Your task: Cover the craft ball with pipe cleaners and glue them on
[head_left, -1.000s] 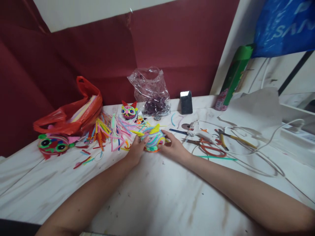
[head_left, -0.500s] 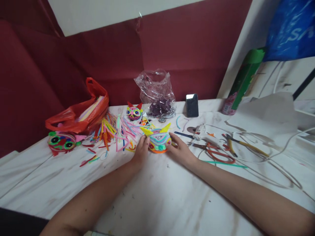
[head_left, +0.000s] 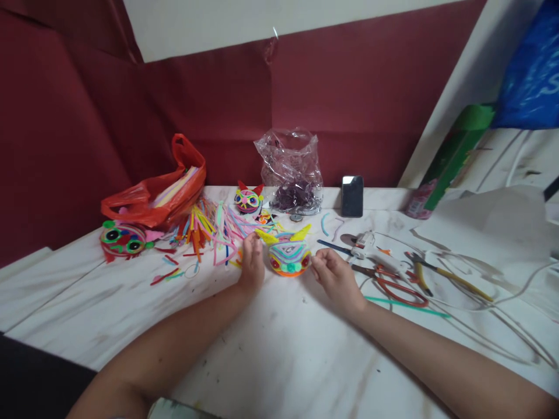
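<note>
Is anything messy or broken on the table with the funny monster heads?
Nothing looks clearly broken. It's a bit messy, though: short pipe cleaner pieces lie scattered beside the green-eyed monster head, out of the bunches, and a white cord sprawls loosely by the pliers.

White, grey-veined table (head_left: 271, 355) bore, from left to right, a green-eared head (head_left: 125, 240), red bag (head_left: 142, 203), coloured strips (head_left: 198, 233), red-horned head (head_left: 248, 201), yellow-horned head (head_left: 289, 256), clear bag (head_left: 294, 174), glue gun (head_left: 384, 260), orange-handled scissors (head_left: 381, 273) and yellow-handled pliers (head_left: 463, 282).
</note>
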`<state>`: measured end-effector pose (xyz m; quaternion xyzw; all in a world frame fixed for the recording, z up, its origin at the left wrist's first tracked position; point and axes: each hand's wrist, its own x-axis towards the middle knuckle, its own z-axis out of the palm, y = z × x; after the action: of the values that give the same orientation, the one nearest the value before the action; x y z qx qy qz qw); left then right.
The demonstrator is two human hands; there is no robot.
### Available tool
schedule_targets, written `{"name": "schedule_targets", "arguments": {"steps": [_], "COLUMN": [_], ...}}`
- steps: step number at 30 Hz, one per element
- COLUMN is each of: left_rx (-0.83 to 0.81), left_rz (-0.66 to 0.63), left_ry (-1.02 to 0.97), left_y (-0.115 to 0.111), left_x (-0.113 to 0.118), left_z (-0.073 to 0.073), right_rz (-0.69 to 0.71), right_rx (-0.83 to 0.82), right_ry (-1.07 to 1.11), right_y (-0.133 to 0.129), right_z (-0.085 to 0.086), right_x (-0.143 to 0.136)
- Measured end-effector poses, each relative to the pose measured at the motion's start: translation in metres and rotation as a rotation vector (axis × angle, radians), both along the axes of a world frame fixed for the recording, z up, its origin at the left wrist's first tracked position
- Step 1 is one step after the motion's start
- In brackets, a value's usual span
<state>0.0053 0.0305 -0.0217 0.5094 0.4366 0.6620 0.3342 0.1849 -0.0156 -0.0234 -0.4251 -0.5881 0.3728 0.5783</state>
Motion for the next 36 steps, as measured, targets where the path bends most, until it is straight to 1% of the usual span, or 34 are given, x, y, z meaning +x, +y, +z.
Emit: {"name": "schedule_targets", "arguments": {"steps": [2,3,4,6,7,8,9,10,11,13,16,19,21,23,27,29,31,36], "left_rx": [0.094,0.169,0.24,0.336,0.408,0.475,0.523,0.536,0.533,0.514,0.53,0.553,0.544,0.556,0.595,0.62,0.591,0.536], "left_rz": [0.09,0.096,0.065,-0.115,-0.218,-0.311,-0.377,-0.406,-0.42,-0.43,-0.333,-0.334,-0.352,-0.356,-0.338,-0.335,-0.323,-0.315], "left_ry": [0.03,0.081,0.157,0.467,0.658,0.829,0.957,1.037,1.061,1.039,0.958,0.97,0.975,0.956,0.888,0.86,0.848,0.948], "left_y": [-0.007,-0.013,-0.022,-0.041,-0.051,-0.06,-0.067,-0.072,-0.075,-0.075,-0.068,-0.058,-0.054,-0.052,-0.05,-0.047,-0.045,-0.043], "left_x": [-0.003,-0.004,-0.005,-0.006,-0.007,-0.007,-0.008,-0.009,-0.011,-0.016,-0.024,-0.027,-0.028,-0.029,-0.034,-0.037,-0.038,-0.037], "left_z": [0.019,0.03,0.041,0.057,0.061,0.062,0.059,0.054,0.047,0.031,0.008,-0.008,-0.014,-0.016,-0.013,-0.011,-0.011,-0.013], "right_rz": [0.07,0.101,0.128,0.168,0.181,0.19,0.201,0.216,0.239,0.305,0.398,0.426,0.417,0.427,0.541,0.559,0.551,0.553], "right_rx": [0.025,0.037,0.047,0.053,0.052,0.05,0.044,0.038,0.02,-0.036,-0.169,-0.279,-0.329,-0.366,-0.394,-0.392,-0.391,-0.382], "right_ry": [-0.044,-0.067,-0.09,-0.136,-0.157,-0.175,-0.191,-0.194,-0.193,-0.174,-0.137,-0.099,-0.093,-0.093,-0.054,-0.023,-0.002,0.027], "right_y": [-0.009,-0.014,-0.019,-0.029,-0.033,-0.037,-0.04,-0.043,-0.045,-0.047,-0.045,-0.042,-0.04,-0.04,-0.037,-0.035,-0.034,-0.034], "right_z": [0.004,0.006,0.008,0.011,0.011,0.011,0.01,0.008,0.005,-0.002,-0.016,-0.024,-0.024,-0.02,-0.01,-0.009,-0.009,-0.011], "right_x": [-0.004,-0.006,-0.008,-0.012,-0.014,-0.015,-0.016,-0.016,-0.016,-0.016,-0.016,-0.017,-0.019,-0.021,-0.024,-0.024,-0.022,-0.02]}}
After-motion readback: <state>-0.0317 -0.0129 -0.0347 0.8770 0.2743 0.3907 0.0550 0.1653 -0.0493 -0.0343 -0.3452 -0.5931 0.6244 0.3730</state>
